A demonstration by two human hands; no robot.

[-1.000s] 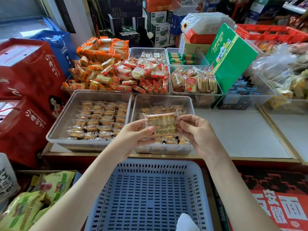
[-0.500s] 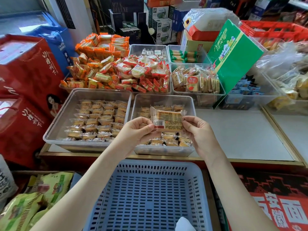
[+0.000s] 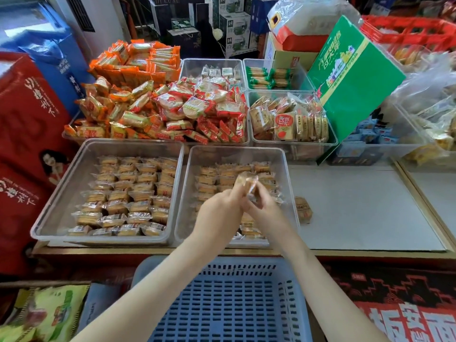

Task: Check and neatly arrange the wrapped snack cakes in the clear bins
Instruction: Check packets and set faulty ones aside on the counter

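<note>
At the centre of the frame we pinch one wrapped snack cake between the fingertips of our left hand and right hand, over the right clear bin. Left of it, the left clear bin holds cakes in rows; a stray cake lies on the grey counter just right of the bins

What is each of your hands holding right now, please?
Left hand: pinches one end of a wrapped snack cake.
Right hand: pinches the other end of the same cake.
</note>
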